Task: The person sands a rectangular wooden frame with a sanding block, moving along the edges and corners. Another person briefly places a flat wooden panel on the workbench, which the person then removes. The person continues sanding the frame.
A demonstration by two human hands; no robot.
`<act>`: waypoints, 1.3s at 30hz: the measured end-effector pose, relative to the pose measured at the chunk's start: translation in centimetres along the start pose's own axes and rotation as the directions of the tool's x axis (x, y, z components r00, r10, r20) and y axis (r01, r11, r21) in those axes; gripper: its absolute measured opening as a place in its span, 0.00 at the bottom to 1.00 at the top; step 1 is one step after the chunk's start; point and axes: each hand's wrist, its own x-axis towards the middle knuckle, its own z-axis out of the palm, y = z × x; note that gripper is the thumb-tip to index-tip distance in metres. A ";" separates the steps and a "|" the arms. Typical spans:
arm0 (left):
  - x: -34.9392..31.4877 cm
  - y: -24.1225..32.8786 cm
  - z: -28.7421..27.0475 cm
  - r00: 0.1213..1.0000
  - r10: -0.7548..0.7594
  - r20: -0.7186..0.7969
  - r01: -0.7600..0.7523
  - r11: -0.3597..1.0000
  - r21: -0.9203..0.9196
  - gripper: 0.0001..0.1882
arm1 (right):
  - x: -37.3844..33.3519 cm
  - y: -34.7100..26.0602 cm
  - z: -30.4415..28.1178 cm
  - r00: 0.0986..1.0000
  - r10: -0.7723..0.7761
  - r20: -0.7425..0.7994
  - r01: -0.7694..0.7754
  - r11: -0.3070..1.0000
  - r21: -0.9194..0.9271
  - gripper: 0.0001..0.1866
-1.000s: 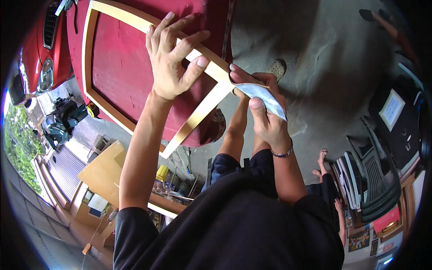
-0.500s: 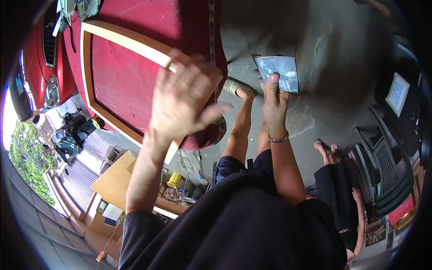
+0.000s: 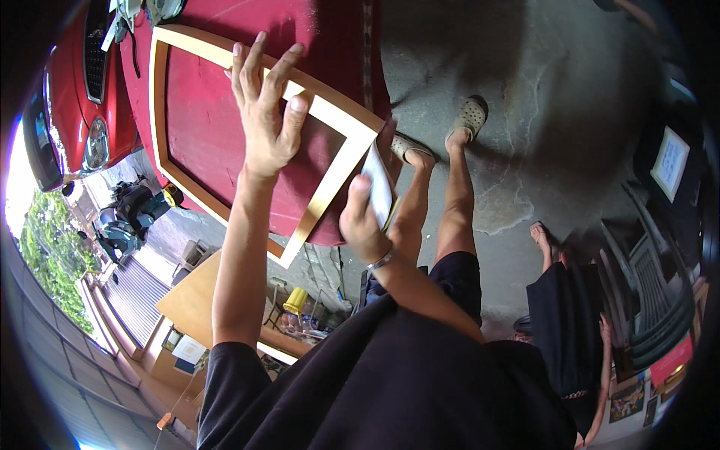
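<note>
A pale wooden frame (image 3: 330, 113) lies on the red-covered table (image 3: 225, 120), its right corner reaching the table's edge. My left hand (image 3: 264, 131) is open over the frame's far bar, fingers spread and seemingly resting on the wood. Beside the frame's right corner, my right hand (image 3: 364, 231) grips a folded grey sheet (image 3: 379, 184) that looks like sandpaper. The sheet stands nearly edge-on, its upper end at the corner's outer side. My right thumb lies on its pale face, while the fingers behind it are hidden.
A red car (image 3: 75, 97) and a motor scooter (image 3: 127, 214) stand at the left. Below the table are a wooden board (image 3: 191, 289) and a yellow container (image 3: 296, 301). At the right are another person (image 3: 562, 322) and stacked dark chairs (image 3: 652, 300).
My right hand has swung left with the sheet, from over the floor to the frame's corner, turning it edge-on. My left hand has moved up and left onto the frame's far bar.
</note>
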 end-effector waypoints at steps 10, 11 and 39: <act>-0.1 -0.3 0.6 0.999 -0.004 -0.034 0.003 0.999 -0.039 0.27 | -0.7 -0.6 0.8 0.998 -0.018 -0.055 0.005 0.974 -0.228 0.27; -0.2 -0.5 0.4 1.000 -0.003 -0.030 0.002 0.999 -0.032 0.27 | -0.9 -1.1 1.1 0.966 -0.235 -0.104 0.205 0.950 -0.235 0.27; 0.0 -0.3 0.2 0.999 -0.014 -0.050 0.011 0.998 -0.056 0.28 | 10.3 -7.8 -8.2 0.711 -0.346 0.612 0.703 0.382 -0.601 0.29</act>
